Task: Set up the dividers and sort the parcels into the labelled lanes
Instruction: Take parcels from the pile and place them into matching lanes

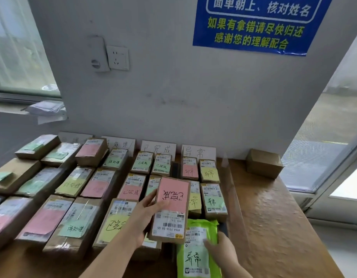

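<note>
Left grip, a bare hand, is closed on a brown box with a pink note. Its thumb is on the box's left edge, and it holds the box tilted over the parcels in the lower middle of the frame. Right grip lies with its fingers across the top of a green mailer bag at the lower centre, just below the held box; whether it clasps the bag's edge cannot be told. Columns of labelled parcels cover the left and middle of the desk, running up to four handwritten lane cards propped against the wall. A dark strip stands between two of the columns. One plain box sits alone at the desk's far right, well apart from the rest. A blue poster hangs upper right.
</note>
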A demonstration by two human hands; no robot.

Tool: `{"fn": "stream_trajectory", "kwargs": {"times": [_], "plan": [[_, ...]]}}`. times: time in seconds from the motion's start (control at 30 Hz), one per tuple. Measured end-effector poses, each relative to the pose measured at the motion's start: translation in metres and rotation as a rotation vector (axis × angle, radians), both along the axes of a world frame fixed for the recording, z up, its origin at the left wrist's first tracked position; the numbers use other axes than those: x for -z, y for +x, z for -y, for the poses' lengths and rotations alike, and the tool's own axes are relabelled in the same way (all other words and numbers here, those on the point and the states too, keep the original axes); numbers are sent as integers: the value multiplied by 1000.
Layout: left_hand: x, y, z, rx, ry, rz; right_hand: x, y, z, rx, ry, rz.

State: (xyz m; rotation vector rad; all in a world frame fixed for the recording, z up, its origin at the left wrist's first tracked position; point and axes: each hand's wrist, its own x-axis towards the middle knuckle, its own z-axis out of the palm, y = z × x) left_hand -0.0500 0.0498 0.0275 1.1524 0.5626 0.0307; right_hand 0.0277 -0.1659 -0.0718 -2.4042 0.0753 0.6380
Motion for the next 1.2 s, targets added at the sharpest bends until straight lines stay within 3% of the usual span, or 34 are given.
{"fn": "stream_trajectory", "kwargs": {"times": [0.07, 0.2, 0.33, 0.4, 0.53, 0.63, 0.77, 0.87, 1.0, 1.2], "plan": [[-7, 1, -1, 78, 64, -11, -17, 3, -3, -19, 16, 64], [-16, 4, -1, 187, 202, -74, -48, 12, -7, -2, 256, 181], [-26, 2, -1, 342, 313, -114, -85, 10, -16, 49, 635, 137], [-34, -2, -2, 465, 424, -140, -103, 7, -21, -30, 756, 85], [-52, -11, -12, 652, 660, -173, -125, -1, -30, -369, 680, 8], [-59, -22, -32, 696, 729, -159, -128, -5, -39, -492, 615, -16], [-57, -39, -51, 602, 889, -140, -130, -15, -62, -515, 546, -1], [-49, -53, -62, 307, 975, -165, -128, -27, -85, -385, 592, -9], [-37, -69, -84, -86, 859, -143, -124, -46, -123, -221, 707, -38], [-19, -85, -129, -174, 691, -110, -108, -71, -188, -20, 820, -85]]}}
